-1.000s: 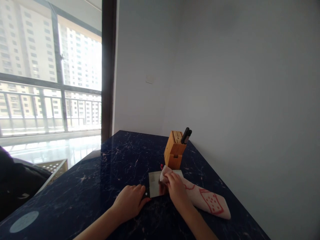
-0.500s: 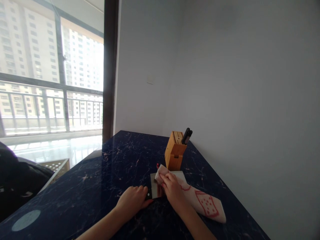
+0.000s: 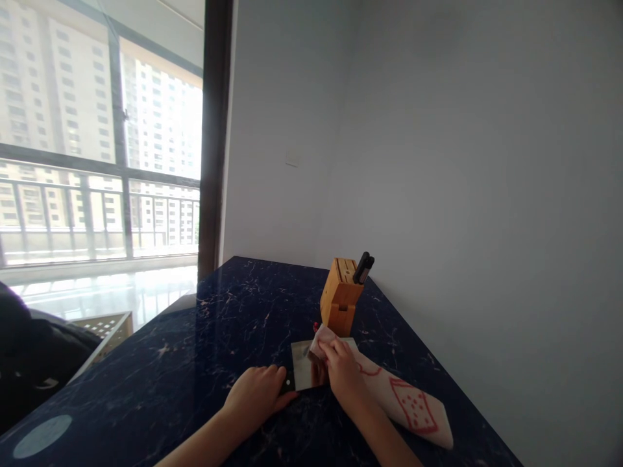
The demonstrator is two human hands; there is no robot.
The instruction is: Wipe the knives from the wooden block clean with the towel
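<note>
Head view: clamps cleaver (image 3: 302,371) in left grip (image 3: 257,392) and, just right of that grip, pinches towel (image 3: 396,397) over it in right grip (image 3: 342,371), seemingly mid-wipe, with the remainder unclear.

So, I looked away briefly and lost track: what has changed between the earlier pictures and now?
The right hand slid the cloth left along the blade toward the black handle, then back to the right, to about where it began. Nothing was newly taken hold of or let go. The left hand still grips the handle; the blade and knife block stayed in place.
</note>
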